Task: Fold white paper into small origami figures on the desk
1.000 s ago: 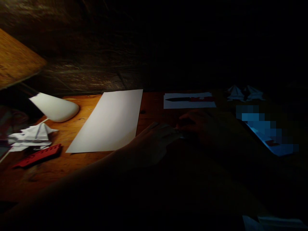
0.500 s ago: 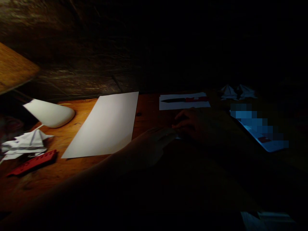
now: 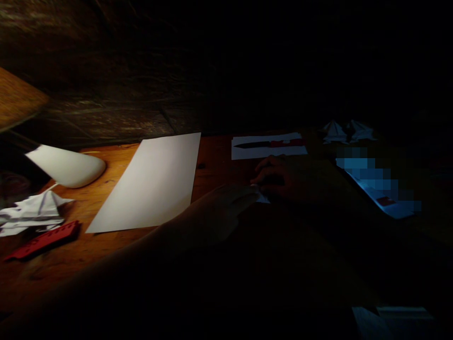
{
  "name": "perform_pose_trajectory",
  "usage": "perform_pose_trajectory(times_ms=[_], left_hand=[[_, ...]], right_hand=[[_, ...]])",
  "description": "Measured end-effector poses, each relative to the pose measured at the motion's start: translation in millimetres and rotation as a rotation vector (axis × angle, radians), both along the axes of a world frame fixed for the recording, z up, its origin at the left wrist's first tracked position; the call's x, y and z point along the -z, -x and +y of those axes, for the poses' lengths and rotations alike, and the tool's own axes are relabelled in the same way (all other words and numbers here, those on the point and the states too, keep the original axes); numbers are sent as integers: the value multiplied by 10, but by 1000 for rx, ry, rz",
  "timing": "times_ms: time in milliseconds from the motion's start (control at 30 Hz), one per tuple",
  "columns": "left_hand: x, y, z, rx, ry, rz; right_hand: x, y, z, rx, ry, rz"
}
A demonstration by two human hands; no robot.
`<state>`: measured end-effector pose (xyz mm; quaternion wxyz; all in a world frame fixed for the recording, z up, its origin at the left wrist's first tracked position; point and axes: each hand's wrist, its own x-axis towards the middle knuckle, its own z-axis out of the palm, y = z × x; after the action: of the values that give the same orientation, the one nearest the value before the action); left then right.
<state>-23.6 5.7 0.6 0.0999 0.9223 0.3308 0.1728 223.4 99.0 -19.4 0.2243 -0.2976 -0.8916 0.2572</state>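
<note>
Deep shadow covers much of both hands. My left hand (image 3: pixel 230 205) reaches in from the lower left, its fingers close together and their tips pressed on a small piece of white paper (image 3: pixel 263 197). Against the right side of that paper my right hand (image 3: pixel 283 177) is closed, with fingers bent and their tips at the paper. Most of the piece is hidden under the fingers. Just beyond the hands, a knife (image 3: pixel 253 145) with a red handle lies on a small stack of white paper (image 3: pixel 244 154).
A large white sheet (image 3: pixel 152 184) lies left of centre, near a white lamp base (image 3: pixel 76 165). Folded paper (image 3: pixel 38 212) and a red notched object (image 3: pixel 44 241) sit far left. Two folded paper shapes (image 3: pixel 334 132) and a bluish-lit phone-like slab (image 3: pixel 385 203) are at right.
The view has shifted slightly, so things sit a little further left and higher. More of the small paper shows between my hands, which stay together.
</note>
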Motion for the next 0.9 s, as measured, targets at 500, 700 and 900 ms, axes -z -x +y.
perform_pose_trajectory(times_ms=[500, 700, 900], left_hand=[[34, -2, 32, 10, -69, 14], [29, 6, 39, 17, -67, -1], [51, 34, 44, 33, -86, 18]], right_hand=[[-47, -10, 25, -34, 57, 34], [-49, 19, -5, 1, 47, 18], [-39, 72, -63, 89, -2, 20]])
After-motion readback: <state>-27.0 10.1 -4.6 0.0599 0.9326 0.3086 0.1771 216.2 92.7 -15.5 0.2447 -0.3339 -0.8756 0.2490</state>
